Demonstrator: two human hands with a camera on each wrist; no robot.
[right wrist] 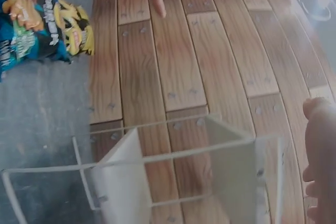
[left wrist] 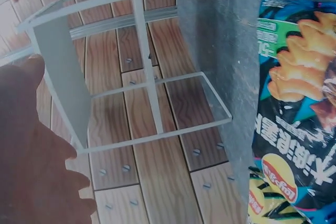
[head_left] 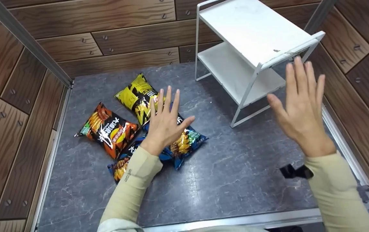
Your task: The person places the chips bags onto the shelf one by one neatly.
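Puffed snack bags lie grouped on the grey marbled floor (head_left: 236,187), left of a white two-tier rack (head_left: 255,29); their contents are hidden, though the fronts picture ridged chips. The orange bag (head_left: 107,130) carries a yellow-and-red oval Lay's logo and large white Chinese characters, starting with 大. The yellow bag (head_left: 136,95) lies behind it, its smaller print too blurred to read. Blue packaging (head_left: 187,141) shows on both sides of the left wrist; the arm covers the middle, so I cannot tell from the head view whether it is one bag or two. In the left wrist view, a blue front shows the Lay's oval and 大波浪, upside down, beside a green label panel. The left hand (head_left: 165,125) is spread wide in front of the bags, holding nothing; whether it touches them is unclear. The right hand (head_left: 304,112) is likewise spread, fingers straight and holding nothing, in front of the rack's near side. A black strap (head_left: 295,171) sits by the right cuff.
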